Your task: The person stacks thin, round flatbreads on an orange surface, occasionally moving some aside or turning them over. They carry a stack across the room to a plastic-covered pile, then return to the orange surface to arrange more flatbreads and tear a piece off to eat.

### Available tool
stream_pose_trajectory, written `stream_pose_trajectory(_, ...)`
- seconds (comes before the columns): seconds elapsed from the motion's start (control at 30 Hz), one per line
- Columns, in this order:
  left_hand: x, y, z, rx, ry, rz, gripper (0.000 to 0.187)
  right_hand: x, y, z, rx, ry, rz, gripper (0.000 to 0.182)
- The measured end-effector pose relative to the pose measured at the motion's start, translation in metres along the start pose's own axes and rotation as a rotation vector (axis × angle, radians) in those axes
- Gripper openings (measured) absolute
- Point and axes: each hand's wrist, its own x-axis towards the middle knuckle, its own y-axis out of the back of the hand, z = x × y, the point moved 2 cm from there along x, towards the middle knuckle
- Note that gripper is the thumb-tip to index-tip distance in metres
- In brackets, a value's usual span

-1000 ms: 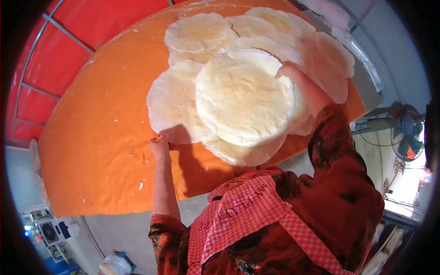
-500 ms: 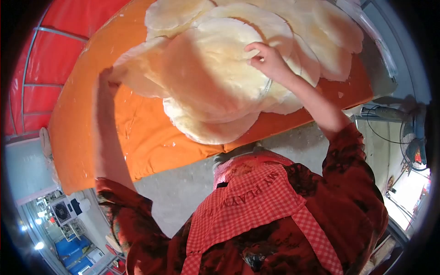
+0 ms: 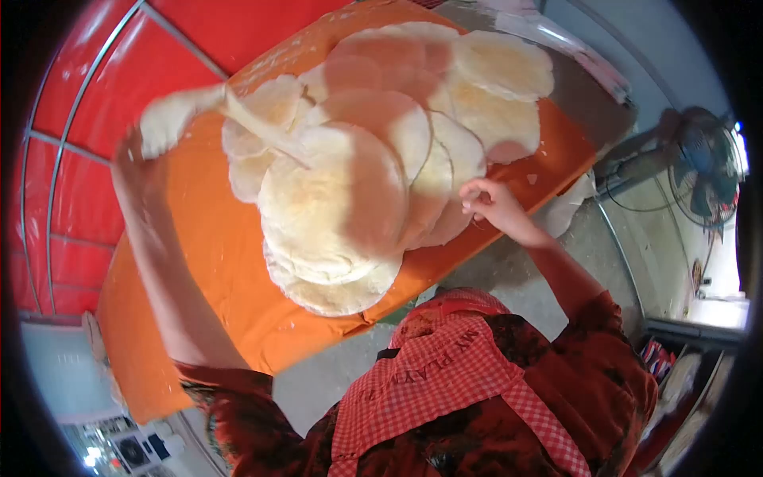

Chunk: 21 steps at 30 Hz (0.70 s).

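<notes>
My left hand (image 3: 137, 151) is at the far left, closed on the edge of a thin, pale flatbread (image 3: 171, 119). That flatbread is lifted and folded, and its narrow part trails back over the pile. Below it lies a large round flatbread (image 3: 330, 191) on top of several overlapping ones. To the right, my right hand (image 3: 494, 208) hovers near the pile's edge. Its fingers are loosely curled and apart, with nothing visible in them. Orange cloth (image 3: 214, 238) covers the table under the breads.
Behind the table hangs a red sheet (image 3: 83, 95) on a metal frame. A fan (image 3: 703, 171) stands at the right. Grey floor (image 3: 318, 381) shows along the table's near edge. A white machine (image 3: 135, 451) is at the lower left.
My left hand has moved left and raised a flatbread off the pile. My right hand has drawn back from above the pile to its right edge. The whole view has shifted.
</notes>
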Motion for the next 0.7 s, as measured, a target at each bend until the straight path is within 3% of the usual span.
stream_pose_trajectory(0.1, -0.069, 0.026, -0.079, -0.041, 0.084, -0.282, 0.035, -0.037, 0.006, 0.035, 0.067, -0.119, 0.094, 0.013)
stream_pose_trajectory(0.13, -0.1, 0.037, -0.115, 0.001, 0.139, -0.212, 0.038, -0.045, 0.006, 0.068, 0.141, -0.006, 0.099, 0.013)
stream_pose_trajectory(0.17, -0.121, 0.056, -0.16, 0.016, 0.22, -0.063, 0.04, -0.06, 0.002, 0.064, 0.045, -0.085, 0.112, 0.014)
stream_pose_trajectory(0.2, -0.134, 0.102, -0.214, 0.028, 0.362, -0.073, 0.04, -0.07, -0.003, 0.074, -0.052, -0.162, 0.064, 0.014)
stream_pose_trajectory(0.23, -0.168, 0.106, -0.24, 0.03, 0.401, 0.004, 0.037, -0.076, -0.005, 0.084, -0.152, -0.239, 0.016, 0.013)
stream_pose_trajectory(0.3, -0.213, 0.17, -0.301, 0.258, 0.675, 0.089, 0.022, -0.089, -0.009, 0.085, -0.175, -0.33, -0.087, 0.014)
stream_pose_trajectory(0.33, -0.233, 0.159, -0.298, 0.371, 0.569, 0.241, 0.021, -0.091, -0.009, 0.086, -0.179, -0.369, -0.138, 0.014)
stream_pose_trajectory(0.43, -0.262, 0.144, -0.269, 0.404, 0.414, 0.269, 0.026, -0.08, 0.012, 0.091, -0.205, -0.331, -0.141, 0.016)
stream_pose_trajectory(0.53, -0.274, 0.162, -0.251, 0.511, 0.242, 0.263, 0.028, -0.06, 0.044, 0.08, -0.101, -0.284, 0.02, 0.017)
stream_pose_trajectory(0.7, -0.299, 0.15, -0.22, 0.667, 0.157, 0.342, 0.022, 0.028, 0.16, 0.091, 0.381, -0.273, 0.297, 0.018)
